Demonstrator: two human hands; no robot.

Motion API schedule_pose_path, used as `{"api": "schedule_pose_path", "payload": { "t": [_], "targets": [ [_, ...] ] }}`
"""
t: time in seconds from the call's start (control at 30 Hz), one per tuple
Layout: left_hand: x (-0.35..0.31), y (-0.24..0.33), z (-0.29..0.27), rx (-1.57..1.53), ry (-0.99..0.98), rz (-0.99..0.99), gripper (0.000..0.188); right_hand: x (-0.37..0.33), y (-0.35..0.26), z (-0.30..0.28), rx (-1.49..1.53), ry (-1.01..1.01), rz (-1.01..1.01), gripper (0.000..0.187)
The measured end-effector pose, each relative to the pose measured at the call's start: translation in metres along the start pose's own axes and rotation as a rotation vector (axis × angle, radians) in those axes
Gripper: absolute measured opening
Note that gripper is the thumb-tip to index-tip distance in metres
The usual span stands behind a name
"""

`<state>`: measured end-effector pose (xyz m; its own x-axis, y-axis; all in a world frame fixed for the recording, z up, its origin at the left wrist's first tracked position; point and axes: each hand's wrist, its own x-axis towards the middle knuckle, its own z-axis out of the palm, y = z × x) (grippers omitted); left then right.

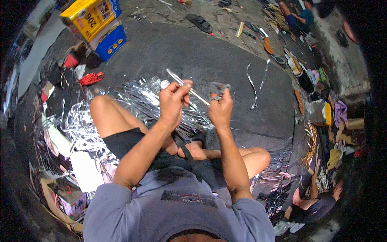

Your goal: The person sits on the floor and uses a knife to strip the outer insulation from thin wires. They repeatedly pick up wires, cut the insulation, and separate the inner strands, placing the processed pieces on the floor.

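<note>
My left hand point(174, 101) is closed, its thumb and fingers pinching a thin, shiny silver strip point(197, 96) that slants across in front of me. The strip's lower right end reaches my right hand point(221, 112), which is closed on it with the thumb up. A small grey and orange piece point(216, 89) shows just beyond the right fist; I cannot make out its kind or whether it is held. Below and behind my left hand lies a loose pile of silver strips point(141, 94). Two long strips point(254, 86) lie apart to the right on the dark mat point(274, 105).
A yellow and blue box point(94, 24) stands at the far left, near red strips point(92, 78). More silver strips point(82, 125) heap beside my left knee. A black sandal point(199, 23) lies beyond the mat. Scraps line the right edge; other people point(300, 18) sit at right.
</note>
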<state>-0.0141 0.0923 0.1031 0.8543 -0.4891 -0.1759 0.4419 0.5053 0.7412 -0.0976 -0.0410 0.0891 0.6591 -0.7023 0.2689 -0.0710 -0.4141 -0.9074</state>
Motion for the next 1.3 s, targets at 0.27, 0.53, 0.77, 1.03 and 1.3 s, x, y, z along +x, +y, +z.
{"api": "schedule_pose_path", "payload": {
  "t": [0.27,0.53,0.77,1.03,1.3],
  "targets": [
    [0.001,0.015,-0.034,0.19,0.081,0.087,0.01,-0.004,0.021,-0.03,-0.176,-0.169,0.232,0.017],
    [-0.016,0.016,-0.03,0.056,-0.006,-0.089,0.022,-0.007,0.01,-0.006,-0.038,-0.175,0.115,0.013],
    [-0.004,0.013,-0.044,-0.04,-0.005,-0.261,0.016,-0.003,0.016,-0.008,0.038,-0.215,0.199,0.016],
    [-0.006,-0.004,-0.04,0.344,0.092,-0.298,0.029,0.0,0.012,-0.014,0.229,-0.263,0.333,0.014],
    [-0.009,0.003,-0.062,-0.045,-0.039,-0.267,0.013,0.007,0.022,-0.019,0.097,-0.189,0.432,0.016]
  ]
}}
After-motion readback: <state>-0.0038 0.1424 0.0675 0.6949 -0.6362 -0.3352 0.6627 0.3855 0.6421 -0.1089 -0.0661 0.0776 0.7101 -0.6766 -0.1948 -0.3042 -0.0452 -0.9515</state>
